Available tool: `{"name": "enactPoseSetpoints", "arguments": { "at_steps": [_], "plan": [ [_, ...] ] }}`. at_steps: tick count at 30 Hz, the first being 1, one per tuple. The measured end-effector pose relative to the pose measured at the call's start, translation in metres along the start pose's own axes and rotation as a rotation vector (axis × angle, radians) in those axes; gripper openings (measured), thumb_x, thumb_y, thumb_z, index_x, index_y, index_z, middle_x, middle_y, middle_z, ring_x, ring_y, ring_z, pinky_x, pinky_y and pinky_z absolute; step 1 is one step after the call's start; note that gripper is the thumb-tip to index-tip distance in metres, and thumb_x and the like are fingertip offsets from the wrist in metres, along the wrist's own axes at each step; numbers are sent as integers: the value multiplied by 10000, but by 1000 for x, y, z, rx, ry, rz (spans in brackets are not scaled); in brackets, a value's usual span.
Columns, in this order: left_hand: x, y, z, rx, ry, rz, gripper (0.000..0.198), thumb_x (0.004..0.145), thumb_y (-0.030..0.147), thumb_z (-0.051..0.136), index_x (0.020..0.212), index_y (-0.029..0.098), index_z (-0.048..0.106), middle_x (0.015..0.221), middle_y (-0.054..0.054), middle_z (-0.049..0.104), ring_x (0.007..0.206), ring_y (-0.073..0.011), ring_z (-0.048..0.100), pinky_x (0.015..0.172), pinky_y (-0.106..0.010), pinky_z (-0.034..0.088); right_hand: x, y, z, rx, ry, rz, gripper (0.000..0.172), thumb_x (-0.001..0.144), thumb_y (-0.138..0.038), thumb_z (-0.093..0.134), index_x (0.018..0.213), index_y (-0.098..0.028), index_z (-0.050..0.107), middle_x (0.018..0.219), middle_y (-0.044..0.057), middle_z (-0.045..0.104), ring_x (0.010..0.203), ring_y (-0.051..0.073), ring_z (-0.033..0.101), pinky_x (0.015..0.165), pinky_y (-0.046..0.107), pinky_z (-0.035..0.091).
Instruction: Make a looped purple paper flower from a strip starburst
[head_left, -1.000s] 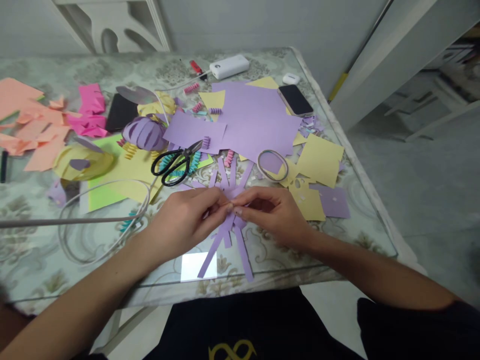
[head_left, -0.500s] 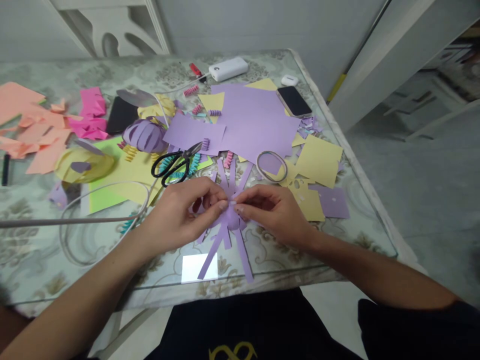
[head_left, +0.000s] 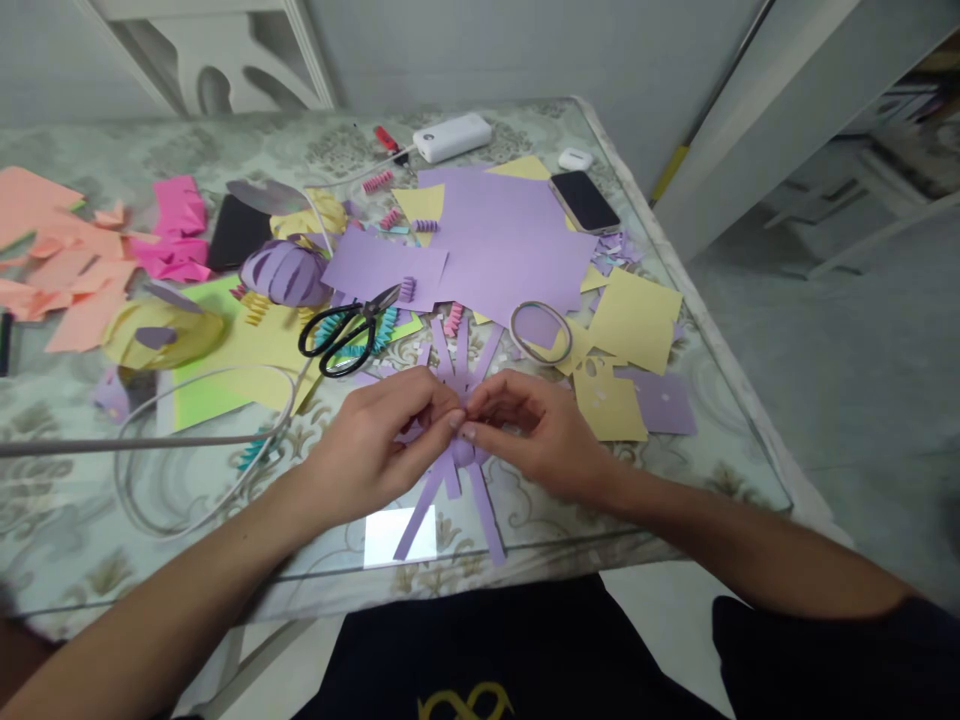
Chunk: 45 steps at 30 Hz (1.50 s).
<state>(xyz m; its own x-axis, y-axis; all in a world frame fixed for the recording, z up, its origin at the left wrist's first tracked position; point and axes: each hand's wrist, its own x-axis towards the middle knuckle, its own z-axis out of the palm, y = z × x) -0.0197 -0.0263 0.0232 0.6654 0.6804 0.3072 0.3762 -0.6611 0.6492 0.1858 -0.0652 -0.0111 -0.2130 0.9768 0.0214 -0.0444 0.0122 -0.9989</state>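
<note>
Nearest you, past your dark top, the near edge of the worktop (head_left: 720, 440) runs across, with two long ends of the purple paper strips (head_left: 465, 455) pointing toward it. The strips spread like rays, flat on the glass, about midway along that edge and a little in from it; other ends point toward the far edge. Your left hand (head_left: 397, 430) and right hand (head_left: 536, 430) meet over the middle of the strips, fingertips almost touching. Each grip is closed to a pinch, thumb tip against fingertips; whatever is between them is too small to tell. To the left, a grey cable (head_left: 150, 444) comes in from the left side, over a loop of thin white cable. To your right, toward the right edge, lie a purple scrap (head_left: 667, 402) and yellow sheets (head_left: 637, 315), with a ring (head_left: 569, 338) just beside them. Beyond your left hand, the black scissors (head_left: 368, 312) rest with blades pointing away from you. Farther left sit a yellow paper ball (head_left: 195, 325) and a purple paper ball (head_left: 283, 275), with orange paper (head_left: 82, 265) spread beyond. Past the strips, a large purple sheet (head_left: 517, 240) lies flat, a phone (head_left: 585, 202) at its right side. Near the far right corner is a small white case (head_left: 575, 159); near the far edge, a white power bank (head_left: 452, 138). Beyond that edge stands a chair (head_left: 232, 60).
</note>
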Motion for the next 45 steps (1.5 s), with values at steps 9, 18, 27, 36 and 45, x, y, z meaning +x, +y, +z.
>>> {"name": "enactPoseSetpoints", "arguments": {
  "at_steps": [9,18,27,36,45],
  "plan": [
    [0,3,1,21,41,28,87,988,162,593,905,159,617,784,-3,614,691,-108,551,632,-226,457,0,-2,-1,-122,-44,-57,67,894,-246,734,888,-183,756,822,16,745,753,145,676,714,283,558],
    [-1,0,5,19,41,12,115,983,175,603,870,159,593,768,12,601,676,-91,550,620,-205,444,1,-5,-2,-177,-40,-82,52,874,-216,728,854,-182,762,798,12,753,728,140,668,693,271,537],
    [-2,-2,5,45,20,73,90,998,151,568,917,160,605,793,-5,601,701,-106,561,648,-222,464,0,-5,-2,-207,-47,-82,68,884,-240,733,845,-188,754,783,7,740,710,137,650,676,268,524],
    [-1,-3,3,62,64,65,49,973,146,607,934,174,615,827,-9,625,739,-119,575,677,-244,483,0,-3,-2,-202,-20,-102,60,915,-242,697,899,-192,727,815,8,740,736,137,671,686,260,548],
    [-1,-2,4,112,119,104,51,973,152,622,1003,191,634,887,-21,700,791,-139,648,710,-269,528,0,-2,-2,-256,2,-127,76,933,-238,675,937,-195,737,848,17,766,759,148,696,696,273,557]
  ]
}}
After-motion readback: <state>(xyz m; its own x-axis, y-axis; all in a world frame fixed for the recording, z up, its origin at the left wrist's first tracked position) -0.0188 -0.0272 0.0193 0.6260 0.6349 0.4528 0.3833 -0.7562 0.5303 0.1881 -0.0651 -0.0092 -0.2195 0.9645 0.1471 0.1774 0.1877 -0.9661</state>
